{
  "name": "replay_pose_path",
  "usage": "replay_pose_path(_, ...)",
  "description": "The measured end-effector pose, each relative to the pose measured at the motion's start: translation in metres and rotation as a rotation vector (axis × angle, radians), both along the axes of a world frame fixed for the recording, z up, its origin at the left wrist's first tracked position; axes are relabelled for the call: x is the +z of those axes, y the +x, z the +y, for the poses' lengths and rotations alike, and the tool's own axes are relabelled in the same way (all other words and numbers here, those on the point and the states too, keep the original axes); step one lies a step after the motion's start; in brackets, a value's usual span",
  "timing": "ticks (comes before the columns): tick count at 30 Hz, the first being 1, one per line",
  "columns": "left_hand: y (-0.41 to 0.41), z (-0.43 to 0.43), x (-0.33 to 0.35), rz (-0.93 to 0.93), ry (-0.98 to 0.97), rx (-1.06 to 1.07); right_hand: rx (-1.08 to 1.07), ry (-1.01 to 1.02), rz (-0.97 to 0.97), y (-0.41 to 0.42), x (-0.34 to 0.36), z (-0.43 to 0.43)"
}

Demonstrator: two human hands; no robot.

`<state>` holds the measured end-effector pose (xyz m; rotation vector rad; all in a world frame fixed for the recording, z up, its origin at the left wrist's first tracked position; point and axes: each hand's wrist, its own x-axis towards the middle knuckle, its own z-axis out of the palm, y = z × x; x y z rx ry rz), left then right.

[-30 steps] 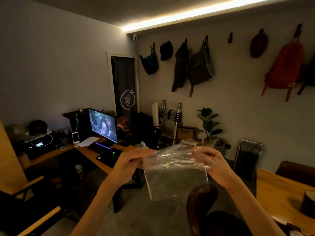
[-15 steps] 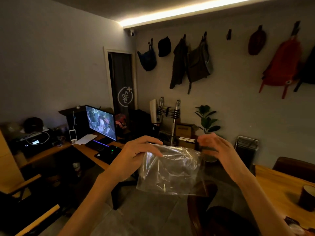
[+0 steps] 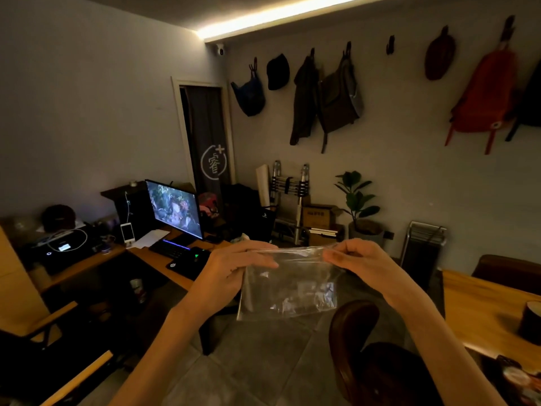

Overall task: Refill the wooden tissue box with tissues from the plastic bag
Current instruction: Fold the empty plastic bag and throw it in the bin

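Observation:
A clear plastic bag hangs in the air in front of me, stretched flat between both hands. My left hand pinches its top left edge. My right hand pinches its top right edge. The bag looks see-through and empty, with only creases and glints showing. No wooden tissue box and no tissues are in view.
A dark round-backed chair stands just below the bag. A wooden table runs along the right with a dark cup on it. To the left is a desk with a lit monitor and keyboard. Bags and coats hang on the far wall.
The bag has been pulled taut and lowered a little; my hands have moved further apart along its top edge. My view has tilted slightly down.

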<state>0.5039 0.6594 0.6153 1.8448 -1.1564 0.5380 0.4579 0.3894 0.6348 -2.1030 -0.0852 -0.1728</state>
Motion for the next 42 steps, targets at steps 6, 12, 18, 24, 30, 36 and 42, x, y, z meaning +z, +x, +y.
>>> replay_pose_path(6,0.010,-0.008,0.000,0.065,0.048,-0.162,0.123,-0.609,-0.226,0.006,0.012,0.005)
replay_pose_path(12,0.008,-0.004,0.003,0.862,-0.155,-0.530,0.400,-0.450,0.089,0.015,0.037,-0.002)
replay_pose_path(18,0.011,-0.018,-0.056,1.169,-0.141,-0.248,0.357,-0.399,0.194,0.023,0.013,-0.018)
replay_pose_path(24,-0.008,-0.025,-0.113,1.196,-0.334,-0.114,0.208,-0.045,0.333,0.013,-0.046,-0.035)
replay_pose_path(30,-0.025,-0.014,-0.219,1.434,-0.435,-0.045,0.075,0.719,0.621,-0.026,-0.234,-0.036)
replay_pose_path(36,-0.055,-0.023,-0.365,1.784,-0.167,0.154,-0.275,0.611,0.791,-0.068,-0.383,-0.024)
replay_pose_path(42,-0.090,-0.074,-0.544,2.030,0.075,0.313,-0.622,0.543,1.051,-0.111,-0.589,-0.054)
